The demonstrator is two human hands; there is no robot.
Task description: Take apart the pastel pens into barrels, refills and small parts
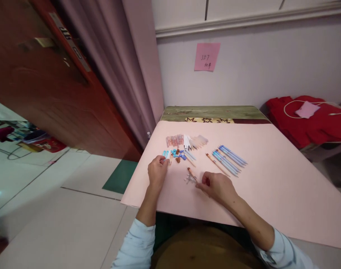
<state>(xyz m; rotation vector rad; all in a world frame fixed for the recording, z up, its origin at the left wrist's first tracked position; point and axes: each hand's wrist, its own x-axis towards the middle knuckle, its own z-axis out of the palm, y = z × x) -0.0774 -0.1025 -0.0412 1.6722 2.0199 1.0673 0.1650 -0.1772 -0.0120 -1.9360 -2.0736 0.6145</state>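
My left hand rests on the pink sheet with its fingers curled and pinched on a small pen part near the light blue barrels. My right hand is closed in a pinch on a thin pen refill with a brown end, just above a scatter of small grey springs. Ahead lie blue caps and brown bits, a row of blue pens, a brown-tipped pen, clear tubes with reddish ends and a pile of clear pieces.
The pink sheet covers a table whose green wooden top shows at the far edge against the wall. A pink note hangs on the wall. A red cloth with a white cable lies right. Left are a curtain and a brown door.
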